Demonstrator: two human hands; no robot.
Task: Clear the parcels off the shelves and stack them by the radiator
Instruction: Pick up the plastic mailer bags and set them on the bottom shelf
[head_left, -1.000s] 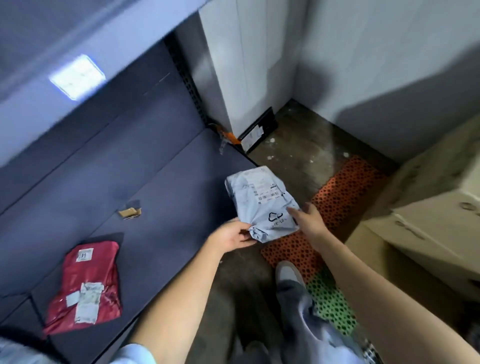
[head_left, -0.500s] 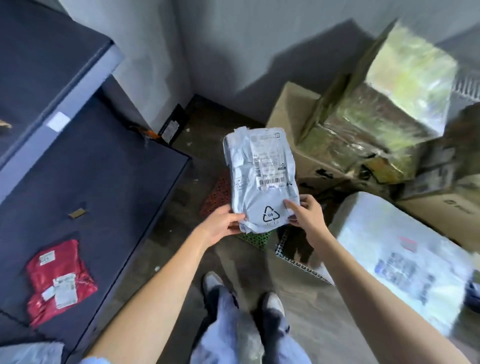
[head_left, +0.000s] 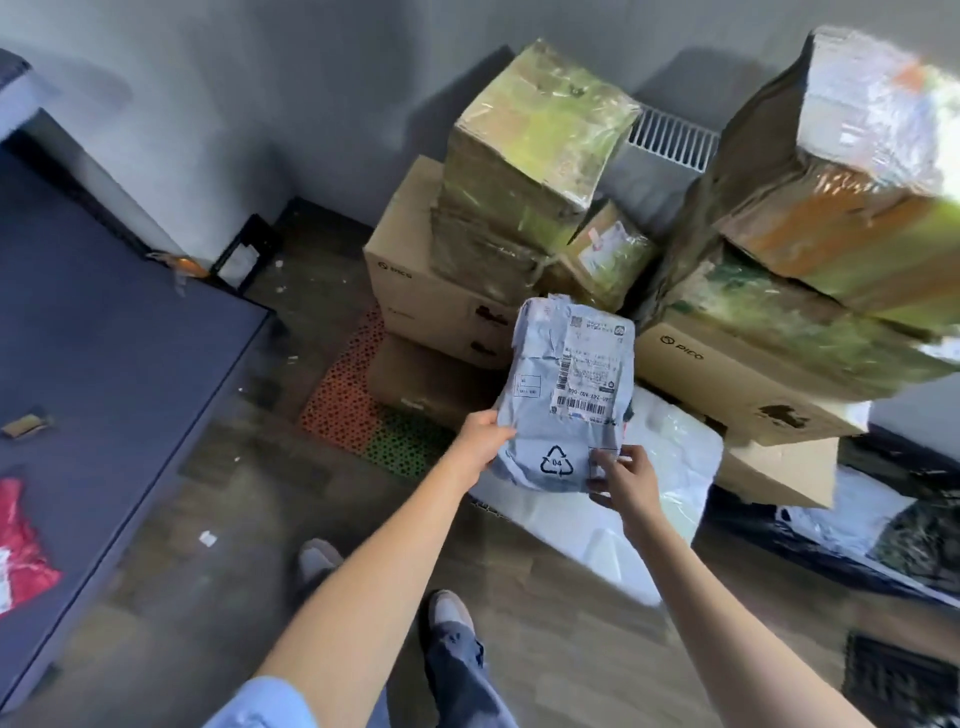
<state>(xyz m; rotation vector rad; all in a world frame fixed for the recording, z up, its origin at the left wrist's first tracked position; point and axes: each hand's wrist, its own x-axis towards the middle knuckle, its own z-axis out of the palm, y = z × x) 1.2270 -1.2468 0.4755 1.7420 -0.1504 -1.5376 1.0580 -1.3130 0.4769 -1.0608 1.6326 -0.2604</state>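
Stacked cardboard boxes (head_left: 441, 291) are crowding the far wall around the radiator (head_left: 672, 139). In front of them, a grey poly mailer (head_left: 569, 400) is hanging in the air, its near corners pinched by the left hand (head_left: 480, 439) and right hand (head_left: 626, 483). It looks light, soft and slippery, so gripping opposite edges seems safest.

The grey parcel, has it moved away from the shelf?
Yes. The grey parcel has gone right, away from the shelf, and is now before the stacked boxes.
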